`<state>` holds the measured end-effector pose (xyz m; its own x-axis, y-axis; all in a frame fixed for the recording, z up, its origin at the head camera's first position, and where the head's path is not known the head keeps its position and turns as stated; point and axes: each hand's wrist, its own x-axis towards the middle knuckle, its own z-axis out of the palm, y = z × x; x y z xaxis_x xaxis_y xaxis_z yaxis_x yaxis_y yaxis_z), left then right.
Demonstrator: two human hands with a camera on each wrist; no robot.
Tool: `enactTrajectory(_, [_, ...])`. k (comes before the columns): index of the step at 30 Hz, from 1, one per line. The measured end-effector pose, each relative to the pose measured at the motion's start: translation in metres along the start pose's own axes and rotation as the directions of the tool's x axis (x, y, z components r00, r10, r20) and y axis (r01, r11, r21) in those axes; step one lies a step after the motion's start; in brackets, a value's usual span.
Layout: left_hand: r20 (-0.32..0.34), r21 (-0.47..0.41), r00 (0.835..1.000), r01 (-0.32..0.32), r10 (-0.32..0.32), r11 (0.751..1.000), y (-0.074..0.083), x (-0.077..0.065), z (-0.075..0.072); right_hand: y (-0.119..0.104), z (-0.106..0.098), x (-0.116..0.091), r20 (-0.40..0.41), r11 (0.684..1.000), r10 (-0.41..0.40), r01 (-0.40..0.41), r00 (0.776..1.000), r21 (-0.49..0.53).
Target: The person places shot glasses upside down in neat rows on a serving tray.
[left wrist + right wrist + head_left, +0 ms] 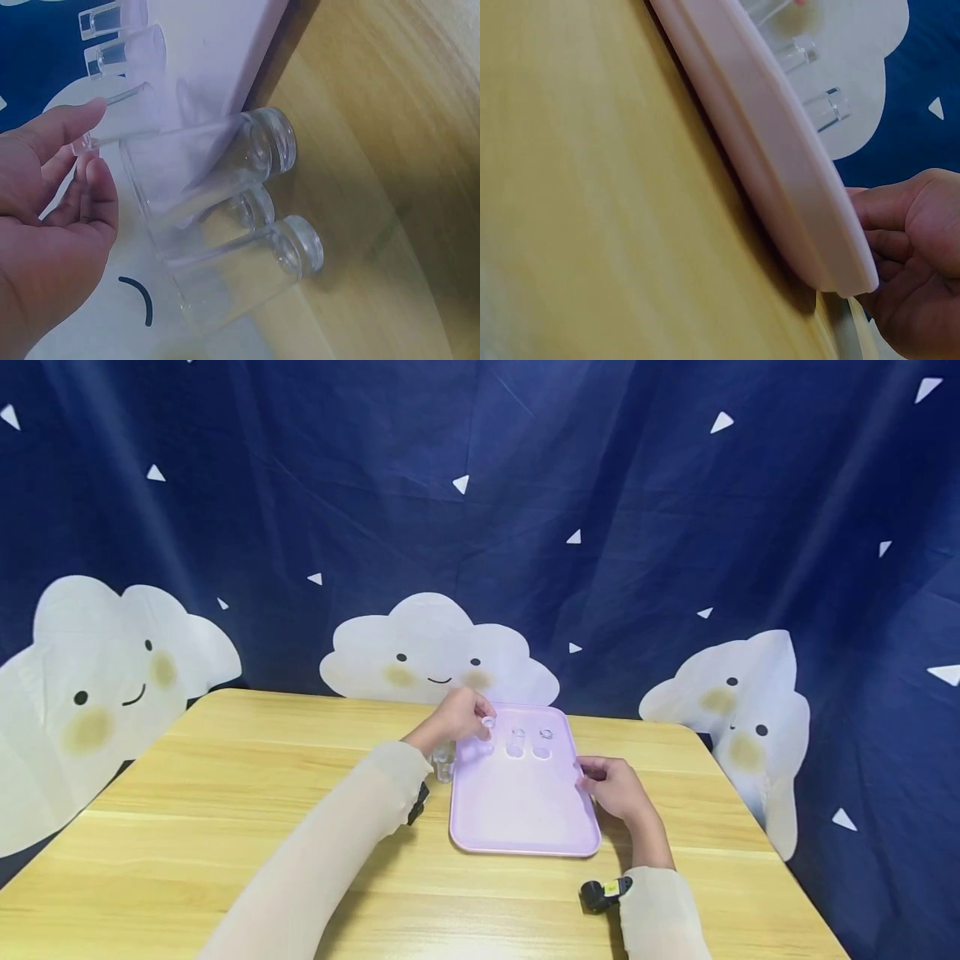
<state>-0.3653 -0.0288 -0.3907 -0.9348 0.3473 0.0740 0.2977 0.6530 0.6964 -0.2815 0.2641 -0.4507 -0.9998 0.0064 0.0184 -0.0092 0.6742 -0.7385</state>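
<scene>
My left hand pinches the narrow upper end of a small clear drinking glass between thumb and fingers. This glass is at the far left of a lilac tray; whether its wide end touches the tray, I cannot tell. Two similar glasses, one nearer and one farther right, stand in line on the tray, wide ends down. With thumb and fingers, my right hand grips the tray's right edge. Beside the left edge, close under my left wrist, are three clear thick-bottomed glasses.
The tray lies on a light wooden table. Behind the table hangs a dark blue curtain with white smiling clouds. Black wrist devices, one at the left cuff and one at the right, sit just above the tabletop.
</scene>
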Motion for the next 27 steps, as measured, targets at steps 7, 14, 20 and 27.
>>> enactTrajectory(7, [0.019, 0.033, 0.999, 0.03, -0.031, 0.999, 0.001, -0.002, 0.003, 0.0, 0.001, 0.001, -0.003, 1.0, -0.008, 0.008, 1.0, -0.004])
enactTrajectory(14, [0.034, 0.077, 0.999, 0.024, -0.027, 0.997, -0.001, -0.002, 0.006, 0.0, 0.0, 0.0, -0.003, 1.0, -0.009, 0.009, 1.0, -0.009])
enactTrajectory(20, [0.037, 0.092, 0.999, 0.023, -0.026, 0.995, -0.001, -0.002, 0.009, 0.001, 0.0, 0.0, 0.0, 1.0, -0.009, 0.009, 1.0, -0.001])
enactTrajectory(27, [0.032, 0.112, 0.999, 0.03, -0.034, 0.993, 0.002, -0.002, 0.011, 0.001, 0.001, 0.001, -0.003, 1.0, -0.002, 0.002, 1.0, 0.0])
